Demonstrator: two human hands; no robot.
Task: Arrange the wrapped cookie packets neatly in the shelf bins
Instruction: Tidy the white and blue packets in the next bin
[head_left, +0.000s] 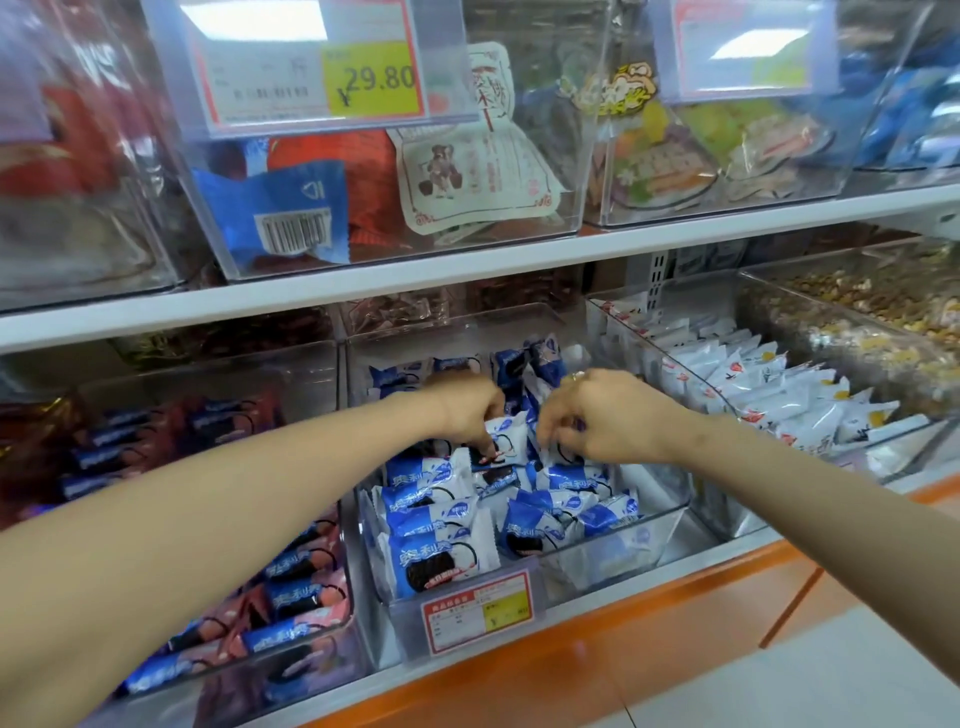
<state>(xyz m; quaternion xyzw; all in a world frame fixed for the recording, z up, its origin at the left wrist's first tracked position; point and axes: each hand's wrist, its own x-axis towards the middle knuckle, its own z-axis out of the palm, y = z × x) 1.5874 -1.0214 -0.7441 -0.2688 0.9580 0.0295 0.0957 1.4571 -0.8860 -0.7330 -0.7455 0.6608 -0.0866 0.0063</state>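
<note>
1. The left hand (470, 410) is inside the clear plastic middle bin (670, 530) on the lower shelf. Its fingers are curled downward and pinch one blue-and-white wrapped cookie packet (508, 432). This packet stands upright near the centre of the bin.

2. The right hand (605, 415) is just beside the left hand, over the same bin. Its fingers are curled down onto the upright packets there. Whether they grip a packet cannot be determined.

3. The front packets (441, 556) lie in two rows in the front half of the middle bin. The left row overlaps in order. The right row is loose and tilted. The rear packets (540, 358) stand upright at the back of the bin, behind both hands.

4. A red-bordered price label (475, 608) is fixed to the front wall of the middle bin.

5. The clear left bin (332, 364) holds pink-and-blue wrapped packets (296, 597). The clear right bin (701, 384) holds white wrapped packets (769, 400) in rows.

6. A white shelf board (415, 275) runs above these bins. It carries further clear bins of mixed snack bags. A yellow price tag (382, 78) on one of them reads 29.80.

7. An orange shelf edge (597, 634) runs below the lower bins.
</note>
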